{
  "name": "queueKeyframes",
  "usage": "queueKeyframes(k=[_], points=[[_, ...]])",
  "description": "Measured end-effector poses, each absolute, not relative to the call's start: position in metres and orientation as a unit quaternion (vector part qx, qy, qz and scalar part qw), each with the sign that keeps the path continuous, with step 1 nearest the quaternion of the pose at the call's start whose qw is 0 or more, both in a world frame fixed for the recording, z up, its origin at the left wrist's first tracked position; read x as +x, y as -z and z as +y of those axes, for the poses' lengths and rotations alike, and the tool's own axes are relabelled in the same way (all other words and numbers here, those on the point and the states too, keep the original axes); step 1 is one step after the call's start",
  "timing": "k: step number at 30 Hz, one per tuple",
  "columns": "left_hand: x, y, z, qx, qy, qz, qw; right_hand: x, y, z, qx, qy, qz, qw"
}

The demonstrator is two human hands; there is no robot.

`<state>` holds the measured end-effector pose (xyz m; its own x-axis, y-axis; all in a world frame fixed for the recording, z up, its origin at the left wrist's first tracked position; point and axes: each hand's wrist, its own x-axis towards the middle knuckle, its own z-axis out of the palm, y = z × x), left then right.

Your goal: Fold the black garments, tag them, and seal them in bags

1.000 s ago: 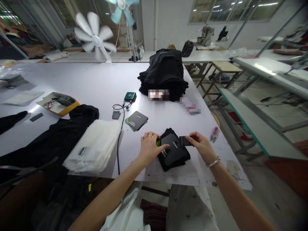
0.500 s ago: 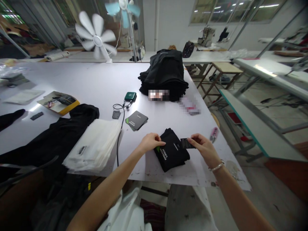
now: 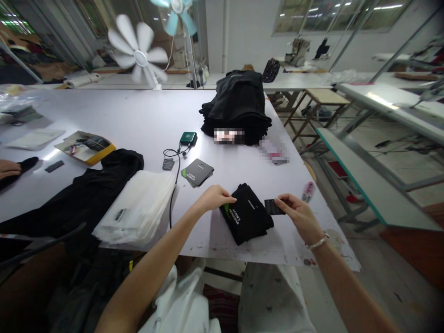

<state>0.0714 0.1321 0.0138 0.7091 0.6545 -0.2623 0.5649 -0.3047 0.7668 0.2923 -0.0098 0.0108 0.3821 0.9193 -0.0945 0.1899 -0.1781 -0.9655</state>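
Two hands work at the near side of the white table (image 3: 210,241), flanking the folded black cloth (image 3: 255,233) that lies there, a printed card (image 3: 244,210) on top. Press the card lightly at its left end—avoid creasing the cloth. Grip the small dark tag (image 3: 272,207) by one edge, face clear. Left hand (image 3: 215,197): palm down, fingertips narrowed at the card's corner; pinch or mere contact cannot be determined. Right hand (image 3: 299,213): thumb and fingers clamp the tag. Beyond: loose cards (image 3: 198,170), then a black garment stack (image 3: 239,99).
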Motion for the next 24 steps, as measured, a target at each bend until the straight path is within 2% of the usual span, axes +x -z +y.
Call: queueKeyframes(k=[2,7,9,13,18,21,24], points=[[0.069,-0.017,0.135,0.794,-0.058,0.384,0.467,0.286,-0.01,-0.009,-0.665,-0.373,-0.454,0.461],[0.061,-0.024,0.147,0.74,-0.092,0.382,0.546,0.268,-0.012,-0.005,-0.648,-0.32,-0.623,0.301],[0.056,-0.024,0.157,0.729,-0.109,0.388,0.553,0.264,-0.013,-0.003,-0.643,-0.304,-0.649,0.27],[0.038,-0.02,0.195,0.75,-0.141,0.502,0.406,0.263,-0.012,-0.003,-0.646,-0.292,-0.658,0.253],[0.017,-0.009,0.239,0.752,-0.155,0.588,0.255,0.262,-0.006,-0.004,-0.665,-0.276,-0.636,0.276],[0.022,-0.003,0.227,0.751,-0.192,0.608,0.169,0.261,-0.002,-0.002,-0.678,-0.275,-0.618,0.289],[0.043,0.001,0.178,0.81,-0.241,0.526,0.098,0.26,-0.002,-0.001,-0.684,-0.277,-0.605,0.298]])
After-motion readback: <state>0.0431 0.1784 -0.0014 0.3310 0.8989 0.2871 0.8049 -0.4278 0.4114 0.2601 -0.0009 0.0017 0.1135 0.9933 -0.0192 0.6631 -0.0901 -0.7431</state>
